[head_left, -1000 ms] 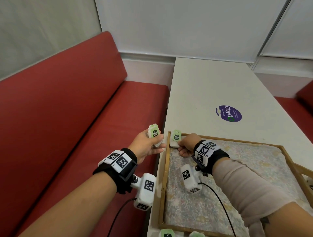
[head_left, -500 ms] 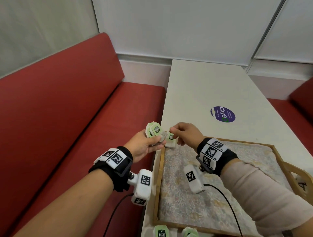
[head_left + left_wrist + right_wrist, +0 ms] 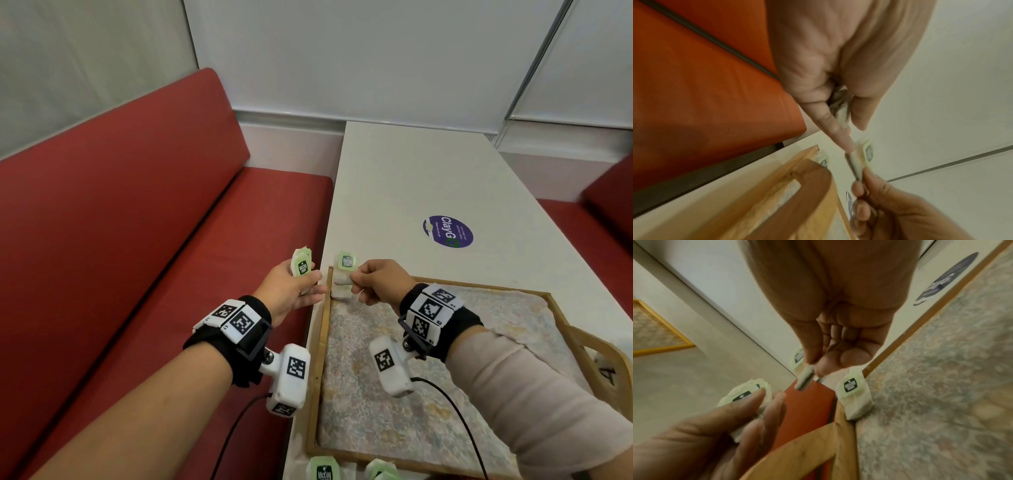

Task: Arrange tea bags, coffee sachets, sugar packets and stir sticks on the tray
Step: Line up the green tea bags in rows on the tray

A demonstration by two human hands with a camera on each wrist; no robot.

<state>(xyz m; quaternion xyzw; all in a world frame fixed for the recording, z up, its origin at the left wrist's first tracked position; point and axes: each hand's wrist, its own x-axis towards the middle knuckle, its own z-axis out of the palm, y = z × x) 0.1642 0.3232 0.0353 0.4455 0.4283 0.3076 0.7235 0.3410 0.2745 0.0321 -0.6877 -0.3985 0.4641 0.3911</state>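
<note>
Now the left hand [image 3: 291, 294] holds a bunch of tea bags [image 3: 301, 265] off the table's [image 3: 411, 178] edge. Next to it, the right hand [image 3: 380, 281] pinches one tea bag [image 3: 346, 270] over the tray's [image 3: 322, 342] far left corner, where another bag [image 3: 854, 395] lies.

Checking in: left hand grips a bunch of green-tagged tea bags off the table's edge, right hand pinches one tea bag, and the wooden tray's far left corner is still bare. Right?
Not quite. The wooden tray is not bare at its far left corner: one green-tagged tea bag already sits there, as the right wrist view shows. The rest holds: the left hand grips a bunch of tea bags, and the right hand pinches one tea bag.
</note>
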